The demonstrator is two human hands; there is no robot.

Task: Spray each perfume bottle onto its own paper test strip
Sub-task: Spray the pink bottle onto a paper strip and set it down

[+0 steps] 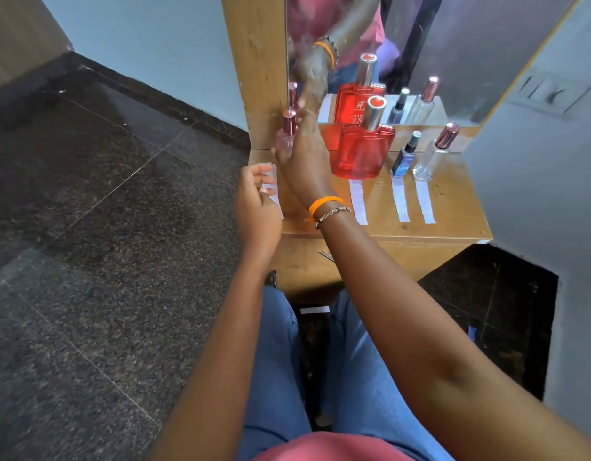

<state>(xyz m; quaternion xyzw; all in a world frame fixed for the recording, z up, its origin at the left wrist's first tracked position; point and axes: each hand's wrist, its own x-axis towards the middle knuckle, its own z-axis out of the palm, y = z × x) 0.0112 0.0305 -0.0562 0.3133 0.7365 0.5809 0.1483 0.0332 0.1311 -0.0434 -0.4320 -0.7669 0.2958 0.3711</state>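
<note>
My right hand (304,151) grips the pink bottle (287,134) left of the red bottle (362,151), my left hand (257,194) pinches its strip (273,181); crossed arms risk toppling that red bottle.

Right hand (305,158) on pink bottle (286,136) — left hand (254,197) on strip (273,181)

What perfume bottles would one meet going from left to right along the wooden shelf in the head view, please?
Small pink bottle with rose cap → large red glass bottle with silver cap → small dark blue bottle → tall clear bottle with rose cap.
</note>
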